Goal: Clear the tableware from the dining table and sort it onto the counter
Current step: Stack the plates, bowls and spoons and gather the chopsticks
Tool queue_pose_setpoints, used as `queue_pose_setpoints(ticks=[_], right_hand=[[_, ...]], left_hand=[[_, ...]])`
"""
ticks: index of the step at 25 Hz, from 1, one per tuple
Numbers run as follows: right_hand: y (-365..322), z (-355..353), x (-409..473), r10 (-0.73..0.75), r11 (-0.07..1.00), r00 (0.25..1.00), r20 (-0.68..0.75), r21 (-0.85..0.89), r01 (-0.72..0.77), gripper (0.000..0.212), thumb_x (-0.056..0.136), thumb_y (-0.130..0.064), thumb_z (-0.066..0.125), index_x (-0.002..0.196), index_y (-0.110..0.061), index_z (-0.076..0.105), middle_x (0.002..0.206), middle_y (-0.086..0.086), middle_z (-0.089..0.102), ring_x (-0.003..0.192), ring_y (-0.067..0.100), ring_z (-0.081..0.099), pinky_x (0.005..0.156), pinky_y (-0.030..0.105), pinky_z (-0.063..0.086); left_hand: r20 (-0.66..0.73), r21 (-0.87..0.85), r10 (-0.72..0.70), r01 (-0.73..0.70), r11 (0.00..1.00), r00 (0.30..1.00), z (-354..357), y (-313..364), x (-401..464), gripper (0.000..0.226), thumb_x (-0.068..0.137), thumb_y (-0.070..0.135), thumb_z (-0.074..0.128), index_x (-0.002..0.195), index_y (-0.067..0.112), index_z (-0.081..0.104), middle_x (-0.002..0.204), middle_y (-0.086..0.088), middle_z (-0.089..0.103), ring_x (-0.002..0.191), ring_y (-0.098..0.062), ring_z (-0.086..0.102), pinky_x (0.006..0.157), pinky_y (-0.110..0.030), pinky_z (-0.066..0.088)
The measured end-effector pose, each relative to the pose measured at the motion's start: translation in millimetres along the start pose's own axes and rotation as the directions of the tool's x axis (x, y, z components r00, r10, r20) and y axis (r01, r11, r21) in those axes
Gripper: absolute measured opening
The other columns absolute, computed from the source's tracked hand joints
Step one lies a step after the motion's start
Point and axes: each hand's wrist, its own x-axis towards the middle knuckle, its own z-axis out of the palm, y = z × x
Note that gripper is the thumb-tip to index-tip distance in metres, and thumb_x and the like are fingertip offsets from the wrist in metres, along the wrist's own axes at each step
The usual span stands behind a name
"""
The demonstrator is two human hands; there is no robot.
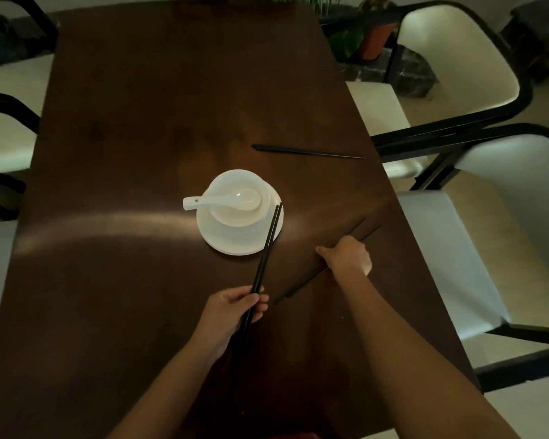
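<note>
A white bowl [235,223] sits on a white plate [268,240] in the middle of the dark wooden table [140,122], and a white ceramic spoon [219,200] rests across the bowl. My left hand [232,312] is shut on a pair of black chopsticks [268,242] whose tips reach over the plate's right rim. My right hand [346,256] is closed over a second pair of black chopsticks [301,285] lying slantwise on the table. A third pair of chopsticks [308,152] lies flat further back near the right edge.
White-cushioned chairs with black frames stand along the right side [457,74] and the left side [0,137] of the table. Potted plants [374,39] are on the floor beyond the far right corner.
</note>
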Motion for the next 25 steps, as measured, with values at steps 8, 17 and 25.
queue_pose_setpoints(ticks=[8, 17, 25], right_hand=[[37, 3, -19, 0.07, 0.983, 0.996, -0.054, 0.173, -0.06, 0.05, 0.082, -0.015, 0.065, 0.12, -0.003, 0.034, 0.107, 0.02, 0.062, 0.096, 0.036, 0.062, 0.066, 0.036, 0.046], [43, 5, -29, -0.159, 0.969, 0.987, -0.015, -0.194, 0.153, 0.01, 0.09, -0.01, 0.052, 0.097, -0.007, 0.058, 0.096, 0.011, 0.067, 0.086, 0.025, 0.065, 0.062, 0.03, 0.046], [38, -31, -48, -0.34, 0.784, 0.861, 0.379, 0.62, 0.036, 0.024, 0.086, -0.011, 0.06, 0.064, -0.007, 0.055, 0.066, 0.01, 0.066, 0.056, 0.012, 0.068, 0.06, 0.022, 0.058]], left_hand=[[-0.007, -0.014, -0.002, 0.002, 1.0, 1.0, 15, -4, -2, 0.018, 0.086, 0.0, 0.055, 0.092, 0.009, 0.069, 0.076, -0.003, 0.076, 0.071, -0.013, 0.071, 0.065, -0.025, 0.056], [-0.007, -0.049, -0.089, 0.088, 0.995, 0.996, 37, -9, 0, 0.016, 0.088, 0.002, 0.054, 0.094, 0.007, 0.069, 0.088, -0.009, 0.073, 0.085, -0.02, 0.068, 0.07, -0.031, 0.053], [0.05, -0.031, -0.097, 0.098, 0.995, 0.994, 48, -10, -1, 0.019, 0.092, 0.012, 0.051, 0.099, 0.006, 0.067, 0.096, -0.012, 0.071, 0.087, -0.021, 0.068, 0.067, -0.029, 0.054]])
